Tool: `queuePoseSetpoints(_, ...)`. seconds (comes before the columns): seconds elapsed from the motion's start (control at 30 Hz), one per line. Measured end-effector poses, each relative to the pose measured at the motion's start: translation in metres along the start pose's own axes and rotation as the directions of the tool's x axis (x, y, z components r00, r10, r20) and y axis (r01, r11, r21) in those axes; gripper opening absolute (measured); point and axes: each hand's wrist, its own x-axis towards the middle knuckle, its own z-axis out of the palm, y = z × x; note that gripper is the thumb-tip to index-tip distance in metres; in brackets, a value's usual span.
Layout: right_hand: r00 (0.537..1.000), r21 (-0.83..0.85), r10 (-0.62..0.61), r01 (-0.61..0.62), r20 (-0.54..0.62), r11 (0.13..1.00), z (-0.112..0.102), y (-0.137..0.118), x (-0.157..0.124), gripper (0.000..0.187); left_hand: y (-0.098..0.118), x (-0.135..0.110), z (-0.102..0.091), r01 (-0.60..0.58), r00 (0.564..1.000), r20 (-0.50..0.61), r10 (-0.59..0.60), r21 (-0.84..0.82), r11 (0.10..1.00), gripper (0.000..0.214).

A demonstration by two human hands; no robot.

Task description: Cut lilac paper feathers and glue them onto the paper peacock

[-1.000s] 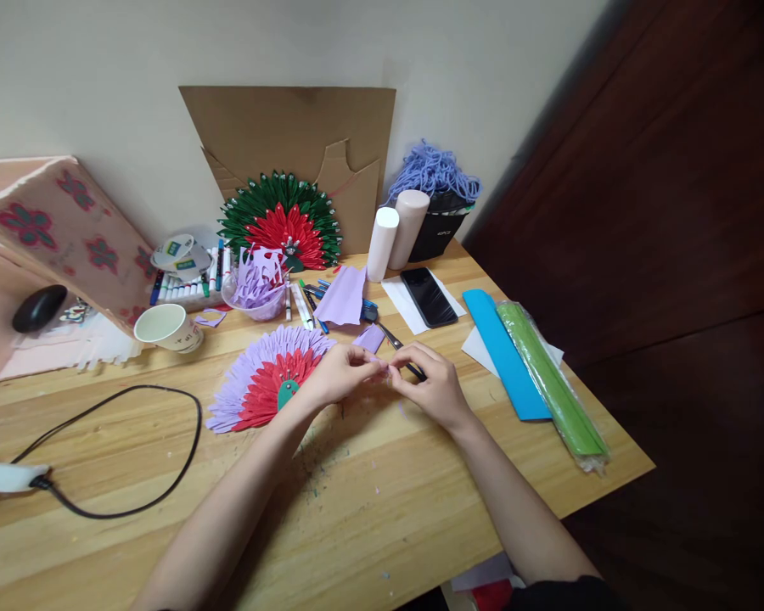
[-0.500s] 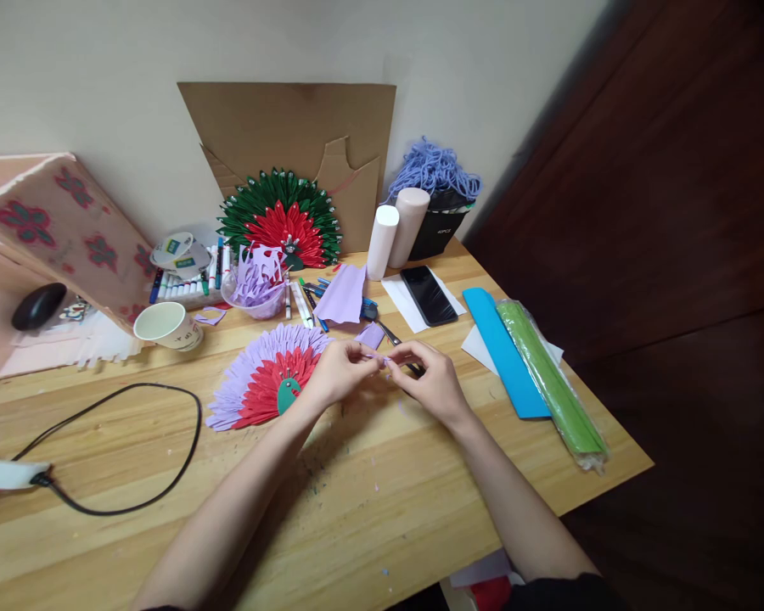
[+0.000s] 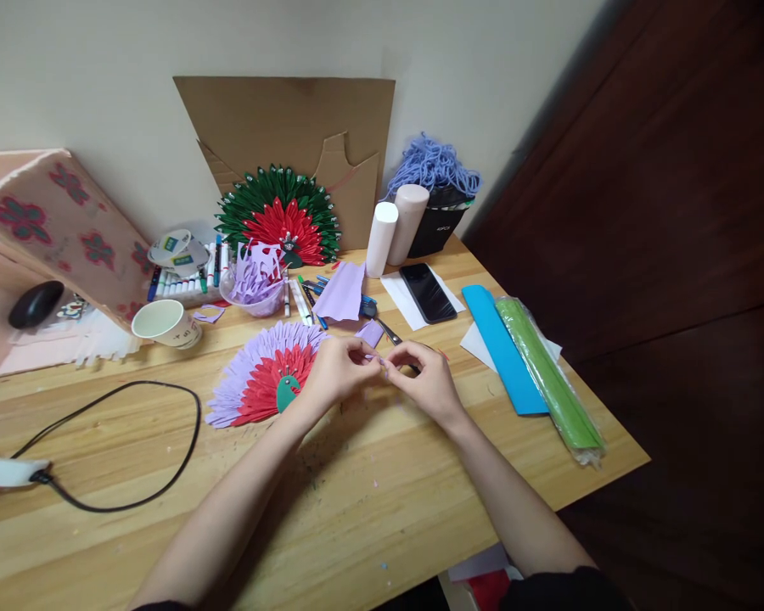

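My left hand (image 3: 339, 370) and my right hand (image 3: 424, 381) meet over the middle of the wooden table (image 3: 356, 501), fingers pinched together on a tiny lilac paper piece (image 3: 382, 361). Just left of them lies a flat paper peacock fan (image 3: 264, 375) with lilac outer feathers, a red centre and a green body. Scissors (image 3: 391, 335) lie just beyond my right hand, partly hidden by it. A loose lilac scrap (image 3: 370, 333) sits beside them.
A finished green and red peacock fan (image 3: 280, 221) leans on cardboard (image 3: 286, 136) at the back. A bowl of lilac cuttings (image 3: 255, 284), markers (image 3: 188, 280), paper cup (image 3: 165, 324), phone (image 3: 428, 293), blue (image 3: 500, 348) and green paper rolls (image 3: 547, 373), black cable (image 3: 127, 441).
Both hands stay pinched on the small lilac piece, with the fingers shifting slightly. The view has tilted a little, so everything sits slightly higher in the frame.
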Motion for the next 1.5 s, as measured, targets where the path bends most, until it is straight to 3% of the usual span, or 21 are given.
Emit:
queuePoseSetpoints(0.1, 0.999, 0.040, 0.047, -0.048, 0.020, 0.998, 0.000, 0.004, 0.001, 0.004, -0.002, 0.002, -0.007, -0.007, 1.000, 0.003, 0.007, 0.021, 1.000, 0.015)
queuePoseSetpoints(0.2, 0.991, 0.112, 0.129, -0.130, 0.019, 0.985, 0.000, 0.009, 0.003, 0.006, -0.001, 0.004, -0.016, -0.018, 0.997, -0.070, 0.021, 0.048, 0.999, 0.014)
queuePoseSetpoints(0.27, 0.981, 0.170, 0.192, -0.194, 0.026, 0.966, -0.001, 0.012, 0.005, 0.011, 0.000, 0.003, -0.020, -0.085, 0.992, -0.089, 0.089, 0.048, 0.995, 0.016)
queuePoseSetpoints(0.33, 0.969, 0.215, 0.241, -0.248, 0.058, 0.945, -0.001, 0.013, 0.006, 0.016, 0.001, 0.003, -0.021, -0.230, 0.973, -0.023, 0.232, 0.061, 0.971, 0.019)
queuePoseSetpoints(0.4, 0.960, 0.245, 0.264, -0.280, 0.096, 0.928, -0.001, 0.012, 0.008, 0.019, 0.001, 0.003, -0.019, -0.375, 0.925, 0.101, 0.366, 0.095, 0.922, 0.020)
queuePoseSetpoints(0.5, 0.958, 0.261, 0.260, -0.283, 0.118, 0.923, -0.001, 0.011, 0.008, 0.021, -0.001, 0.002, -0.016, -0.452, 0.883, 0.212, 0.418, 0.151, 0.879, 0.020)
queuePoseSetpoints(0.67, 0.982, 0.196, 0.169, -0.183, 0.085, 0.963, -0.004, 0.009, 0.005, 0.014, 0.000, 0.001, -0.017, -0.397, 0.910, 0.192, 0.367, 0.155, 0.904, 0.021)
queuePoseSetpoints(0.83, 0.997, 0.062, 0.056, -0.059, 0.051, 0.996, -0.005, 0.003, 0.002, 0.009, 0.003, 0.003, -0.016, -0.171, 0.979, 0.122, 0.165, 0.045, 0.984, 0.015)
queuePoseSetpoints(0.93, 0.998, 0.030, 0.035, -0.037, 0.055, 0.999, -0.005, 0.002, 0.002, 0.009, 0.000, 0.005, -0.012, -0.076, 0.991, 0.110, 0.079, -0.029, 0.997, 0.017)
queuePoseSetpoints(1.03, 0.998, 0.034, 0.047, -0.049, 0.043, 0.998, -0.005, 0.005, 0.003, 0.009, -0.003, 0.005, -0.008, -0.084, 0.990, 0.106, 0.088, -0.038, 0.996, 0.021)
queuePoseSetpoints(1.1, 0.996, 0.059, 0.081, -0.083, 0.038, 0.995, -0.005, 0.008, 0.004, 0.012, -0.003, 0.004, -0.008, -0.156, 0.985, 0.083, 0.153, 0.028, 0.987, 0.021)
queuePoseSetpoints(1.17, 0.990, 0.102, 0.130, -0.134, 0.050, 0.986, -0.006, 0.009, 0.006, 0.014, -0.003, 0.003, -0.008, -0.274, 0.961, 0.082, 0.266, 0.113, 0.955, 0.019)
queuePoseSetpoints(1.3, 0.978, 0.185, 0.193, -0.204, 0.074, 0.961, -0.008, 0.006, 0.008, 0.016, -0.003, 0.001, -0.010, -0.491, 0.871, 0.147, 0.469, 0.285, 0.823, 0.021)
queuePoseSetpoints(1.5, 0.973, 0.196, 0.207, -0.223, 0.101, 0.955, -0.009, 0.002, 0.009, 0.017, -0.004, 0.002, -0.013, -0.615, 0.781, 0.239, 0.577, 0.453, 0.645, 0.024)
